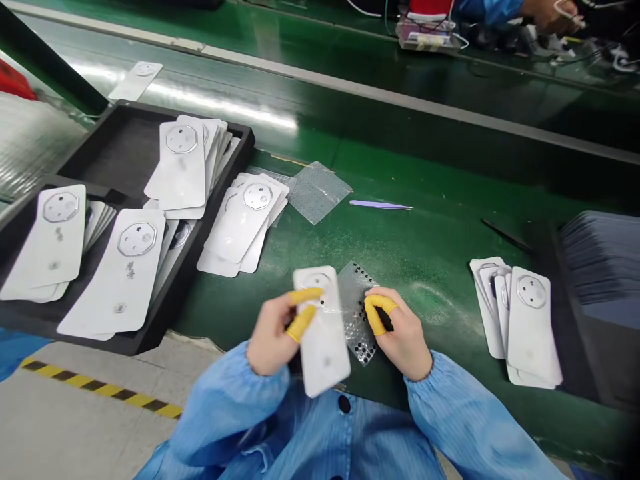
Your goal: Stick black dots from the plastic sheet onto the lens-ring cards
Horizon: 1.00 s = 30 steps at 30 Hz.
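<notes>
My left hand (pixel 275 330), with yellow finger cots, is closed on a white phone back cover (pixel 323 333) held upright in front of my chest. My right hand (pixel 400 330), also wearing a yellow cot, pinches a clear film sheet (pixel 356 313) dotted with small black stickers, right beside the cover. Both sleeves are blue. The cover's camera cutout end points away from me.
A black tray (pixel 125 153) at the left holds several white covers. A loose pile of covers (pixel 245 223) lies beside it, another stack (pixel 525 320) at the right. Tweezers (pixel 380 205) and a clear film (pixel 317 190) lie on the green bench. Another person's hand (pixel 547 13) works far off.
</notes>
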Each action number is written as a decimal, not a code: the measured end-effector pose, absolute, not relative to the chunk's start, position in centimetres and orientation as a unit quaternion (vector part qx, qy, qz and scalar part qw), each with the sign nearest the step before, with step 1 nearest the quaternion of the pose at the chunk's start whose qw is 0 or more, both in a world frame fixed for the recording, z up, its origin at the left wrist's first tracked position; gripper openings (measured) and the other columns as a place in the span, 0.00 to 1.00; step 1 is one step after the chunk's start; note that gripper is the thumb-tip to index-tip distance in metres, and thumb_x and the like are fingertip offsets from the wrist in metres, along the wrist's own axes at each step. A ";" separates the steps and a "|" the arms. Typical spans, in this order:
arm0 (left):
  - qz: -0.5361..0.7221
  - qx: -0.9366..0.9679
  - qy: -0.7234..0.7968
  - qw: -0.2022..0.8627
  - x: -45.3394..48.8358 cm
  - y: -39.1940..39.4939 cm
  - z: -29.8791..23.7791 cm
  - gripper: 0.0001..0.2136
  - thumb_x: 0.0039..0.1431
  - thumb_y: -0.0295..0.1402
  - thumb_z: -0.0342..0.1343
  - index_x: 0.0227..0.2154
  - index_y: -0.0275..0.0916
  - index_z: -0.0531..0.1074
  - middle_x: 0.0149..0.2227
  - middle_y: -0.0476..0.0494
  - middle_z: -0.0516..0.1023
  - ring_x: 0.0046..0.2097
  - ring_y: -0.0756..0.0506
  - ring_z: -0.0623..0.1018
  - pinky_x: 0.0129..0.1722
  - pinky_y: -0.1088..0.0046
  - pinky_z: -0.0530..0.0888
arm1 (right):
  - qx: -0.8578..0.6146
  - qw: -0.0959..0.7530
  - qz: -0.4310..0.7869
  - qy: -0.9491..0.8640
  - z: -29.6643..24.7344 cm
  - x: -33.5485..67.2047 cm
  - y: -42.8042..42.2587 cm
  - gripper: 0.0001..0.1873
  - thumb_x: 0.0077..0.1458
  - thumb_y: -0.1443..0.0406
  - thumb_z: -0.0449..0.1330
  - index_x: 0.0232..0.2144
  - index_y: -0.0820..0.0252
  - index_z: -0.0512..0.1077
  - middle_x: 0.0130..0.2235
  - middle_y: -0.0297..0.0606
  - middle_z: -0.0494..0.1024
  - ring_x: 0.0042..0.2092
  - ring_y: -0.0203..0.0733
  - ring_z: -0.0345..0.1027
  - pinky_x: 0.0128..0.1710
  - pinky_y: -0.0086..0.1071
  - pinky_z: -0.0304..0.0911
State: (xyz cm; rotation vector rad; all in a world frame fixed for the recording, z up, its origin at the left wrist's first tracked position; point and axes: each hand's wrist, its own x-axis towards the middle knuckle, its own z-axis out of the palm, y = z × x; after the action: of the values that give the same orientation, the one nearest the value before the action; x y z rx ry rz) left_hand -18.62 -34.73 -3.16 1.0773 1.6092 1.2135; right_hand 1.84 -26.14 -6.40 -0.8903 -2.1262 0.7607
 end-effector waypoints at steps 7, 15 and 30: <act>0.587 0.320 0.654 0.354 -19.2 -36.9 0.4 0.39 0.58 0.30 0.59 0.67 0.49 0.43 0.41 0.44 0.83 0.34 0.45 0.83 0.31 0.73 0.81 | -0.362 0.439 0.209 -0.795 -2.6 1.3 -26.6 0.12 0.53 0.75 0.61 0.38 0.55 0.73 0.39 0.38 0.77 0.39 0.39 0.73 0.38 0.34 0.71; 0.560 0.420 0.610 0.372 -14.4 -37.0 0.2 0.20 0.50 0.20 0.62 0.46 0.46 0.77 0.35 0.51 0.84 0.30 0.48 0.82 0.29 0.78 0.79 | -0.241 0.340 0.200 -0.887 1.8 -0.4 -28.7 0.20 0.61 0.72 0.51 0.54 0.58 0.65 0.49 0.43 0.76 0.53 0.45 0.70 0.50 0.43 0.72; 0.513 0.484 0.644 0.297 -14.3 -36.0 0.7 0.12 0.51 0.22 0.59 0.38 0.40 0.79 0.29 0.48 0.84 0.24 0.48 0.81 0.25 0.78 0.78 | -0.243 0.317 0.094 -0.912 0.2 0.0 -29.8 0.17 0.57 0.72 0.55 0.48 0.74 0.68 0.56 0.64 0.68 0.61 0.60 0.60 0.53 0.54 0.68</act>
State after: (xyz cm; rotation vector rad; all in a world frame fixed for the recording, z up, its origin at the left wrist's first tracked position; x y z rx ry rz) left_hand -14.34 -36.05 0.66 1.2863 1.7135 1.3629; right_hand 0.01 -29.84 0.16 -0.6392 -2.4001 0.2486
